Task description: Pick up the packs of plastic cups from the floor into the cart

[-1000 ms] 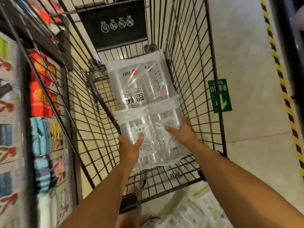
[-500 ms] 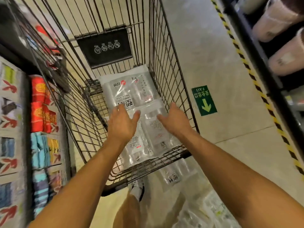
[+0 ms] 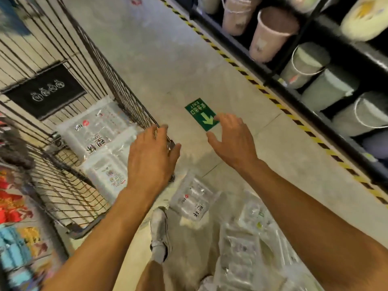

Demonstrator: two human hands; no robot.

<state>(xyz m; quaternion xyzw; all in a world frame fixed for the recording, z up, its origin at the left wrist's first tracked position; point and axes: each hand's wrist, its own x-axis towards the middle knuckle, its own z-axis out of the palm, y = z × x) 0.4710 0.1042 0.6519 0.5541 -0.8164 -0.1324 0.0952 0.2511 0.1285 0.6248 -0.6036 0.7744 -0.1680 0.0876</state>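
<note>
Two clear packs of plastic cups lie in the wire cart (image 3: pixel 117 97): one at the far end (image 3: pixel 94 131), one nearer me (image 3: pixel 107 177). On the floor lies another pack (image 3: pixel 193 198) by my foot, and several more packs (image 3: pixel 252 248) are piled at the lower right. My left hand (image 3: pixel 153 156) hovers over the cart's near right corner, fingers loosely bent, holding nothing. My right hand (image 3: pixel 233 139) hangs over the bare floor right of the cart, fingers spread and empty.
A green exit sticker (image 3: pixel 199 114) is on the concrete floor. Black shelves with buckets (image 3: pixel 270 32) run along the right behind yellow-black tape. Shelves of colourful goods (image 3: pixel 12 206) stand left of the cart. My shoe (image 3: pixel 159 234) is below the cart's corner.
Both hands have let go of the near pack, left it in the cart and drawn back to the right. The view has swung right and down toward the floor packs.
</note>
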